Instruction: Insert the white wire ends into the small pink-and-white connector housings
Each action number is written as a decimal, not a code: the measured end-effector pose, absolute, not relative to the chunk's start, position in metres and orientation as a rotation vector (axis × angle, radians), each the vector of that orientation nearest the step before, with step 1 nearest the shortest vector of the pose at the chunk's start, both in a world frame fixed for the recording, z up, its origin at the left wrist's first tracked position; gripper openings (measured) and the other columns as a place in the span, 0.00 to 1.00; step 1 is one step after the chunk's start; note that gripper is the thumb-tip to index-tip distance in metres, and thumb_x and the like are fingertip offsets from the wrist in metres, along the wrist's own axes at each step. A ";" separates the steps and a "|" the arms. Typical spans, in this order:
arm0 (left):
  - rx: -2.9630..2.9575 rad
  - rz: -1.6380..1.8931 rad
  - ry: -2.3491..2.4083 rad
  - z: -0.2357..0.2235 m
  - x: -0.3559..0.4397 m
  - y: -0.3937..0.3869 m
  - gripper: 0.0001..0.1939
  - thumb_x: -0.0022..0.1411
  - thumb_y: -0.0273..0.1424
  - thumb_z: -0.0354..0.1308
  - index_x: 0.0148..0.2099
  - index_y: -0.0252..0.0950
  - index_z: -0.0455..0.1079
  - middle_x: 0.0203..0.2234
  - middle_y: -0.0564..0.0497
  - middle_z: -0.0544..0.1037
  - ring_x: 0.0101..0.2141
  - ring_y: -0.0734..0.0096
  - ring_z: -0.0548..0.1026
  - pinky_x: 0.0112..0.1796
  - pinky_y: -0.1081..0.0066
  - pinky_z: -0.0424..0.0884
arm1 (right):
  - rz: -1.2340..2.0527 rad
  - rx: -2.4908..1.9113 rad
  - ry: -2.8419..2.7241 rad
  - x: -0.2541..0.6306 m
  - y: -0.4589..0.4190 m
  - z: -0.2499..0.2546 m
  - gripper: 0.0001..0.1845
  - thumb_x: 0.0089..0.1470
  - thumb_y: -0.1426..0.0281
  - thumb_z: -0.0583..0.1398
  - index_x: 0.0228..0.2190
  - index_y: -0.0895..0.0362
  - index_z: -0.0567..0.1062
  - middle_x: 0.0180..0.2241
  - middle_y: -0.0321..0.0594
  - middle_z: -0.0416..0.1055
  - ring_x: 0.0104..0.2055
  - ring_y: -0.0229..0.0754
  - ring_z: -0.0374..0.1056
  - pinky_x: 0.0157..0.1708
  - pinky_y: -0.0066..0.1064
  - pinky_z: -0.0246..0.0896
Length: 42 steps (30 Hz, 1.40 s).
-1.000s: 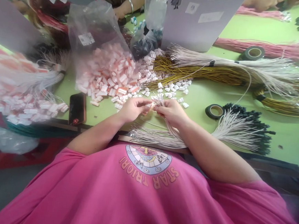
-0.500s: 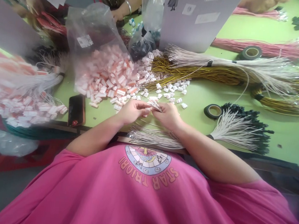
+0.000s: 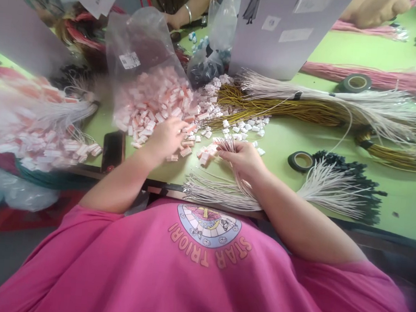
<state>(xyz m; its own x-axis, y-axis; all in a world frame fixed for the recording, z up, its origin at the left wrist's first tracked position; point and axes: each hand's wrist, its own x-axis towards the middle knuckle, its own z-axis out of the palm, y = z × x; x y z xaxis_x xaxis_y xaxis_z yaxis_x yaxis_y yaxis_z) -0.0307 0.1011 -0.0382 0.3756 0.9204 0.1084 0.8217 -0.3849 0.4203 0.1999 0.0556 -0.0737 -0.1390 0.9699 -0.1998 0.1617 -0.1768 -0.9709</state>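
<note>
My left hand [image 3: 166, 137] is over the near edge of a heap of white and orange plastic connector housings [image 3: 167, 97]. Its fingers look partly stretched and a little apart, touching or just above the pieces; nothing shows clearly in them. To its right, my right hand [image 3: 245, 160] is closed round a bunch of thin white wires [image 3: 227, 143], whose metal-tipped ends stick out past the thumb. Several white housings [image 3: 206, 153] sit beside those wire ends. Below the right hand, more white wires [image 3: 212, 190] lie along the table's front edge.
A clear plastic bag [image 3: 140, 40] covers part of the heap. A phone [image 3: 114, 151] lies left, near wired connectors [image 3: 43, 148]. Yellow wires [image 3: 305, 111], black tape [image 3: 301, 161] and black-ended white wires [image 3: 335, 187] lie right. A grey divider [image 3: 274, 46] stands behind; co-workers' hands show beyond.
My left hand has left the wire ends by my right hand and moved left to the housing heap. My right hand still holds the white wires. The view has shifted slightly.
</note>
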 end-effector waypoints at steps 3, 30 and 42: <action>2.522 0.303 1.609 -0.040 -0.055 0.121 0.15 0.60 0.23 0.50 0.46 0.35 0.74 0.43 0.46 0.75 0.44 0.58 0.68 0.48 0.58 0.64 | 1.445 -1.385 -1.228 0.197 0.054 -0.073 0.05 0.41 0.71 0.62 0.23 0.61 0.74 0.19 0.35 0.66 0.21 0.32 0.58 0.23 0.29 0.52; 0.954 0.609 0.928 -0.062 0.012 0.073 0.13 0.55 0.24 0.61 0.44 0.31 0.70 0.28 0.49 0.75 0.29 0.76 0.74 0.33 0.72 0.71 | 1.202 -1.401 -1.393 0.195 0.049 -0.075 0.06 0.42 0.70 0.58 0.20 0.60 0.70 0.19 0.32 0.61 0.22 0.32 0.54 0.23 0.27 0.48; 1.108 0.643 1.038 -0.064 0.017 0.069 0.11 0.52 0.24 0.62 0.41 0.31 0.72 0.24 0.50 0.76 0.26 0.75 0.73 0.33 0.69 0.72 | 1.029 -1.468 -1.559 0.191 0.047 -0.073 0.07 0.42 0.71 0.56 0.16 0.58 0.64 0.17 0.30 0.56 0.22 0.32 0.51 0.23 0.26 0.46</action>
